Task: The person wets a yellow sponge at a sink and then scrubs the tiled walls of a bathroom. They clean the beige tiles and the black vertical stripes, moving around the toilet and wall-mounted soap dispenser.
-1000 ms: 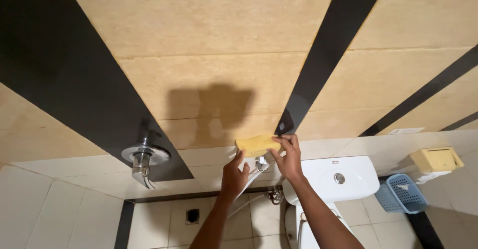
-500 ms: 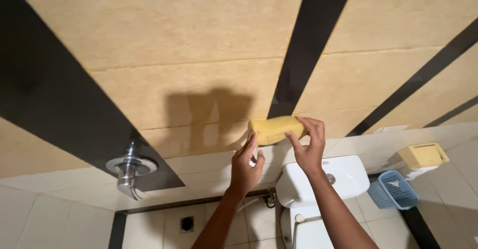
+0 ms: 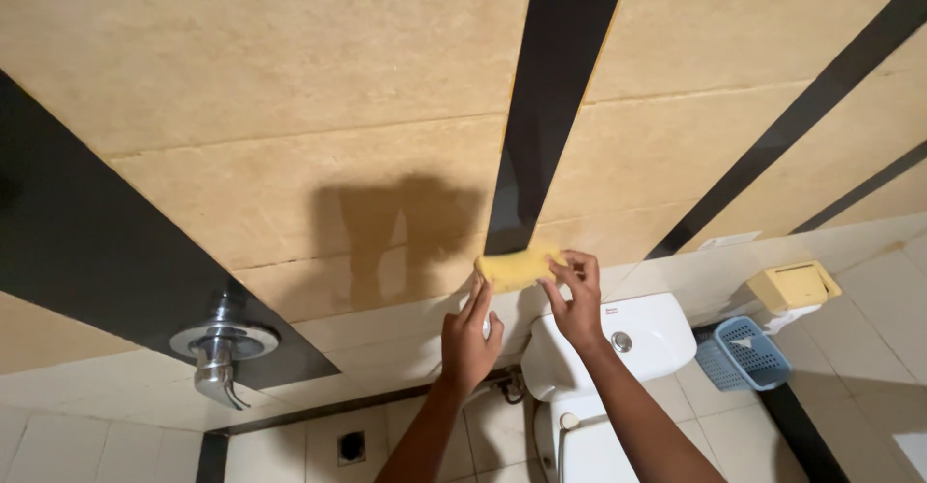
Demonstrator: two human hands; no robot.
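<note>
Seen from a head-worn camera tilted up at a bathroom wall. Two bare hands press a yellow sponge against the wall, right where a black tile stripe meets the tan tiles and the paler white tiles below. The right hand grips the sponge's right end between thumb and fingertips. The left hand has its fingers stretched up to the sponge's lower left edge; whether it actually grasps it or only steadies it is hard to tell from this angle. The hands cast a dark shadow on the tan tile to their left.

Directly below the hands stands a white toilet tank with a round flush button. To its right, a small blue basket and a yellow box sit against the wall. Lower left, a chrome tap juts from the wall.

The grip on the sponge is light, at the fingertips only. If it slipped, the sponge would likely drop onto the tank or behind it.
</note>
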